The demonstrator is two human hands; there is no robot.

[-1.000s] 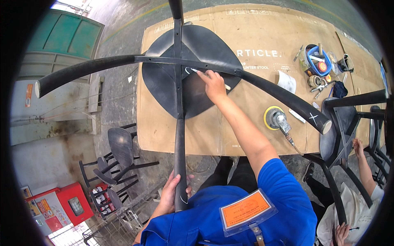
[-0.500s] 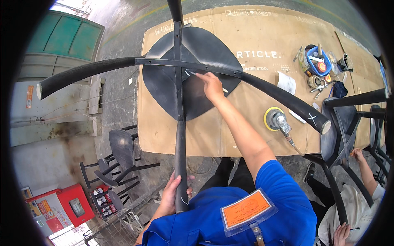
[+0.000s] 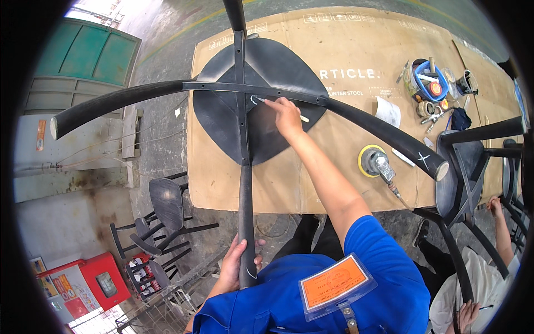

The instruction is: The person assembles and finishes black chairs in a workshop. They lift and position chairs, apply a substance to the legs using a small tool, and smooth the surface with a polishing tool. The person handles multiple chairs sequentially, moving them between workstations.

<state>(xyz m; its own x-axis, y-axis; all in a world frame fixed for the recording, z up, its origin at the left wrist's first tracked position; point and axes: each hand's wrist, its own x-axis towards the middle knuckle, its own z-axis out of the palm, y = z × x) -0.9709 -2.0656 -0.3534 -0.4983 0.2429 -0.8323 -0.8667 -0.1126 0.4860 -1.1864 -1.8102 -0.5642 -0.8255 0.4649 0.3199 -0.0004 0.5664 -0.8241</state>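
Observation:
An upside-down black stool [image 3: 222, 131] lies on the cardboard-covered table, its legs spread outward from a crossed frame. My left hand [image 3: 233, 261] is wrapped around the near leg [image 3: 245, 206], close to its end. In my right hand [image 3: 287, 118] is a thin tool with a cream handle [image 3: 304, 118], pinched between the fingers. Its slim grey tip points at a small curved white mark [image 3: 253, 99] on the seat's underside, beside the frame crossing. Whether the tip touches the surface, I cannot tell. A white cross is drawn near the end of the right leg [image 3: 411, 151].
A disc sander [image 3: 378, 162] and a sheet of paper [image 3: 388, 112] lie right on the cardboard [image 3: 345, 192]. Beyond stands a blue-lined tub [image 3: 415, 92] of tools. Another person's hand [image 3: 469, 315] is by a second black stool [image 3: 461, 167]. More stools [image 3: 167, 203] stand on the left floor.
The cream handle end has shifted slightly in my right hand, while the tip stays by the white mark. My left hand keeps its hold on the leg.

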